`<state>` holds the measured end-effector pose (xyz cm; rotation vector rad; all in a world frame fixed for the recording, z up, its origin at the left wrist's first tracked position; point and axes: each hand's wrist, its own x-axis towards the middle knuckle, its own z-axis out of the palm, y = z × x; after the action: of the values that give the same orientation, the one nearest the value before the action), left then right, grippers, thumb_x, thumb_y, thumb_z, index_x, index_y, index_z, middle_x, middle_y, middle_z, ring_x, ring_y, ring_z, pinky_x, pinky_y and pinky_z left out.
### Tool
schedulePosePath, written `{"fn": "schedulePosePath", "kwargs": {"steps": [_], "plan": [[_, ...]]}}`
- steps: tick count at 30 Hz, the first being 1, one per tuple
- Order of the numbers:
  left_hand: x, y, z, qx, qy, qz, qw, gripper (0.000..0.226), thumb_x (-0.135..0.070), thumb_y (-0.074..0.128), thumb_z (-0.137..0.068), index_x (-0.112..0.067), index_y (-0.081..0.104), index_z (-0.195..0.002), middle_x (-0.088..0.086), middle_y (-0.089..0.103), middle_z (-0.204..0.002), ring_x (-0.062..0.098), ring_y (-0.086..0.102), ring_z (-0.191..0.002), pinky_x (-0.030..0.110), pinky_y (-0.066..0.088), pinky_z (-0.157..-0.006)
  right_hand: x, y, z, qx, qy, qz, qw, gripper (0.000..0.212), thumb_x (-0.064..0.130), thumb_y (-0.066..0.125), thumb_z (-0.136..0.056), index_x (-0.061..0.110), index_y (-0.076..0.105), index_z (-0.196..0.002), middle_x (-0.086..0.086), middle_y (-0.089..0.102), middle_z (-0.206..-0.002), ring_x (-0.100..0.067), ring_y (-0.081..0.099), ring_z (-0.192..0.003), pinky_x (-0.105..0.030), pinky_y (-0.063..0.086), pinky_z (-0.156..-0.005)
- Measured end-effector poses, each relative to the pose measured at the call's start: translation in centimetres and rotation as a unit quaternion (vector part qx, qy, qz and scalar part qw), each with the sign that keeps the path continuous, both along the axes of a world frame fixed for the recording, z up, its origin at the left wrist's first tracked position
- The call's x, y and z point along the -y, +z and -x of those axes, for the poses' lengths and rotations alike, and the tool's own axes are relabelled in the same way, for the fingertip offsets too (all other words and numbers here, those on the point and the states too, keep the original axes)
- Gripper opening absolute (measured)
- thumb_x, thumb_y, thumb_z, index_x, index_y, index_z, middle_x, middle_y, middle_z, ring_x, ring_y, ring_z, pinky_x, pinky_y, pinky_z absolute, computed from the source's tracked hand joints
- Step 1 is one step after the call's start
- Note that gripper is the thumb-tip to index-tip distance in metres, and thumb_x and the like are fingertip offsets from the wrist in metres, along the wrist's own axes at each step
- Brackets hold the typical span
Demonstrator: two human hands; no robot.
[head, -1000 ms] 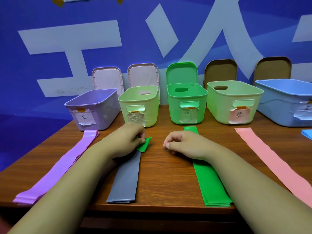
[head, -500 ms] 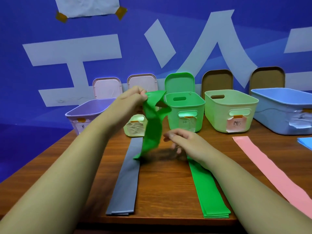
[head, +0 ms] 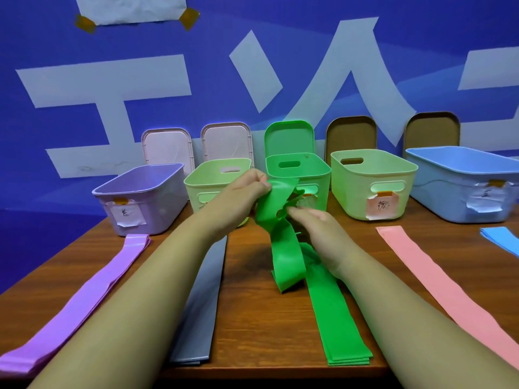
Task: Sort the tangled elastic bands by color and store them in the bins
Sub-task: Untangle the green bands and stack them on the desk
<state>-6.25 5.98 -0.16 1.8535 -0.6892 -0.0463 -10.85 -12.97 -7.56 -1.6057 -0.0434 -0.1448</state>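
Two hands hold one green band (head: 284, 248) up above the wooden table (head: 252, 332), in front of the green bin (head: 317, 175). The left hand (head: 247, 192) pinches the band's top end between thumb and fingers. The right hand (head: 320, 234) has its fingertips (head: 293, 211) bunched on the crumpled middle of the band, pinching it there. Below that grip the band hangs in a loose curl, and its lower end touches the table beside the green stack (head: 339, 321), a flat pile of green bands that lies partly under the right wrist.

Four other lots lie flat in lanes on the table: purple bands (head: 84, 299) at the far left, a grey band (head: 205, 304) under the left forearm, a pink band (head: 438, 279) to the right, and a blue band (head: 500, 240) at the right edge.

Five open bins stand in a row at the back: a purple bin (head: 140, 203), a pale green bin (head: 207, 181), the green bin, a second pale green bin (head: 373, 186) and a blue bin (head: 463, 186). Lids (head: 168, 147) lean against the blue wall behind them.
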Motion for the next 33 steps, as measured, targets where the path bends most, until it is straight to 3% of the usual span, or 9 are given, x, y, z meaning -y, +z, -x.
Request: {"fn": "schedulePosePath", "kwargs": {"steps": [5, 9, 13, 15, 17, 21, 23, 29, 33], "plan": [[-0.1, -0.5, -0.3, -0.016, 0.006, 0.019, 1.000, 0.012, -0.026, 0.053, -0.102, -0.026, 0.056, -0.091, -0.005, 0.050, -0.073, 0.014, 0.045, -0.066, 0.033, 0.039, -0.064, -0.1, 0.1, -0.2, 0.015, -0.036, 0.037, 0.999, 0.024, 0.036, 0.062, -0.099, 0.031, 0.083, -0.109, 0.005, 0.082, -0.107, -0.024, 0.075, -0.110, -0.047, 0.054, -0.103], [-0.4, -0.4, -0.4, -0.040, 0.017, -0.023, 0.999, 0.005, -0.015, 0.052, -0.106, -0.015, 0.054, -0.101, 0.004, 0.053, -0.076, 0.015, 0.053, -0.057, 0.027, 0.048, -0.050, 0.2, -0.2, -0.6, 0.012, -0.058, 0.054, 0.997, 0.021, 0.016, 0.061, -0.105, 0.026, 0.078, -0.110, -0.007, 0.080, -0.096, -0.017, 0.070, -0.067, -0.035, 0.055, -0.062], [-1.2, -0.3, -0.6, -0.015, 0.026, -0.097, 0.995, 0.011, -0.015, 0.055, -0.106, -0.005, 0.054, -0.112, 0.012, 0.058, -0.088, 0.015, 0.059, -0.061, 0.026, 0.052, -0.052, 0.3, -0.2, -0.6, 0.020, -0.064, 0.060, 0.996, 0.017, 0.015, 0.057, -0.109, 0.019, 0.069, -0.122, -0.005, 0.071, -0.072, -0.015, 0.063, -0.049, -0.027, 0.049, -0.044], [-1.4, -0.3, -0.7, 0.003, 0.023, -0.104, 0.994, 0.012, -0.015, 0.058, -0.106, -0.007, 0.056, -0.115, 0.015, 0.064, -0.094, 0.009, 0.062, -0.060, 0.022, 0.053, -0.054, 0.5, -0.3, -1.1, 0.010, -0.081, 0.044, 0.996, 0.021, 0.015, 0.052, -0.110, 0.016, 0.067, -0.125, -0.007, 0.073, -0.072, -0.015, 0.063, -0.049, -0.026, 0.048, -0.043], [-1.6, -0.5, -0.9, 0.018, 0.019, -0.115, 0.993, 0.009, -0.018, 0.060, -0.106, -0.012, 0.058, -0.112, 0.020, 0.070, -0.102, 0.011, 0.065, -0.064, 0.025, 0.056, -0.058, 0.6, 0.0, -1.1, -0.011, -0.103, -0.024, 0.994, 0.023, 0.010, 0.047, -0.111, 0.011, 0.066, -0.125, -0.011, 0.077, -0.089, -0.013, 0.067, -0.053, -0.023, 0.052, -0.044], [-1.7, -1.2, -1.3, 0.056, 0.013, -0.160, 0.985, 0.006, -0.027, 0.063, -0.104, -0.022, 0.060, -0.105, 0.014, 0.074, -0.095, 0.032, 0.072, -0.085, 0.051, 0.065, -0.081, 0.8, 0.5, -1.2, -0.024, -0.089, -0.250, 0.964, 0.021, -0.002, 0.044, -0.110, 0.001, 0.061, -0.122, -0.021, 0.078, -0.111, -0.026, 0.082, -0.088, -0.029, 0.065, -0.065], [-1.5, -1.4, -1.3, 0.090, 0.012, -0.184, 0.979, 0.004, -0.027, 0.063, -0.103, -0.024, 0.060, -0.103, 0.004, 0.073, -0.084, 0.026, 0.070, -0.079, 0.047, 0.061, -0.078, 0.9, 0.3, -1.6, -0.016, -0.091, -0.294, 0.951, 0.022, -0.005, 0.045, -0.109, 0.000, 0.062, -0.121, -0.022, 0.078, -0.114, -0.032, 0.080, -0.100, -0.038, 0.067, -0.077], [-1.0, -1.6, -0.8, 0.117, 0.017, -0.140, 0.983, 0.006, -0.021, 0.062, -0.105, -0.016, 0.059, -0.104, -0.016, 0.052, -0.060, 0.005, 0.047, -0.057, 0.028, 0.042, -0.062, 1.4, -0.2, -2.0, 0.011, -0.180, -0.128, 0.975, 0.025, 0.005, 0.052, -0.105, 0.018, 0.071, -0.112, -0.009, 0.079, -0.111, -0.023, 0.074, -0.100, -0.046, 0.062, -0.099], [-1.6, -0.2, 0.4, 0.033, 0.033, -0.195, 0.980, 0.024, -0.041, 0.064, -0.104, -0.016, 0.062, -0.106, -0.007, 0.059, -0.070, 0.006, 0.053, -0.055, 0.025, 0.044, -0.053, 1.8, 0.5, -0.9, 0.102, -0.255, 0.083, 0.958, 0.020, 0.019, 0.054, -0.106, 0.034, 0.068, -0.110, 0.012, 0.073, -0.110, -0.009, 0.067, -0.104, -0.034, 0.056, -0.087]]}}
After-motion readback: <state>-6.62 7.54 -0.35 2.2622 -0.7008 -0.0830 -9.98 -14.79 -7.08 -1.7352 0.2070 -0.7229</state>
